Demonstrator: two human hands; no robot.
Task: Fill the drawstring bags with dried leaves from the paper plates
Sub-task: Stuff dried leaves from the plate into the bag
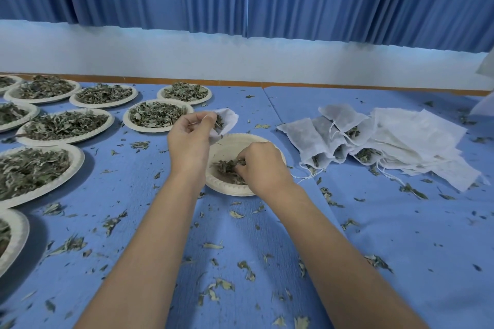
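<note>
head view: my left grip (188, 139) pinches the rim of a small white mesh drawstring bag (227, 118) and holds it up just above the far edge of a nearly empty round white paper plate (232, 190). some leaves show inside the bag. my right grip (260, 163) is down in that plate, fingers curled round a clump of dried green leaves (227, 169). to the left stand more paper plates heaped with leaves (65, 125). to the right lie filled bags (324, 139), touching a stack of flat empty ones (417, 139). loose leaf bits (246, 270) litter the blue padded worktop (401, 235).
</note>
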